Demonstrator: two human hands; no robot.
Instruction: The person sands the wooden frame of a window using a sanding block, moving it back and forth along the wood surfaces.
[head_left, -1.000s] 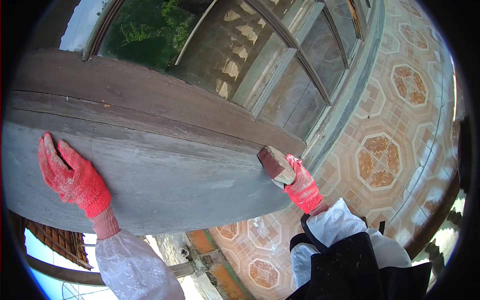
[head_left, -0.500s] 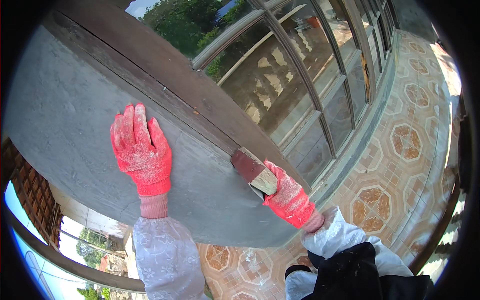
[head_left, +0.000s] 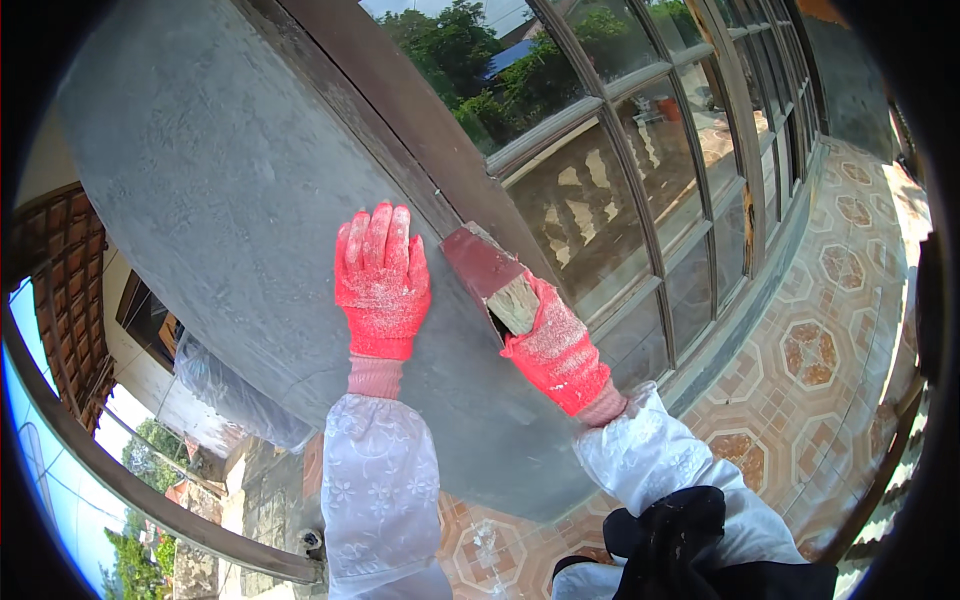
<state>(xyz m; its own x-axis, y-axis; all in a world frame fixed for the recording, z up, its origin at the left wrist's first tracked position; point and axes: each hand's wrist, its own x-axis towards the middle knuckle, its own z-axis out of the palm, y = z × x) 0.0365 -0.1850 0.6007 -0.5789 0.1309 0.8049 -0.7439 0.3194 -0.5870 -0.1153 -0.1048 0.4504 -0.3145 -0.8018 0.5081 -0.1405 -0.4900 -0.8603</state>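
Observation:
My right hand, in a dusty pink-red knitted glove, grips a sanding block. The block has a reddish-brown sandpaper face and a pale, rough end near my fingers. Its far end lies against the seam where the brown wooden window frame meets the grey plastered wall. To the left, my gloved left hand rests flat on that wall with fingers stretched out, holding nothing. White dust coats both gloves. The side of the block facing the wall is hidden.
Glass panes in wooden bars fill the upper right and reflect trees. Patterned floor tiles run along the wall's foot at right. A plastic-covered bundle lies beyond the wall at left, near a tiled roof.
My right hand and the sanding block have moved up along the frame seam, closer to my left hand. My left hand stays flat on the wall. The whole view has shifted.

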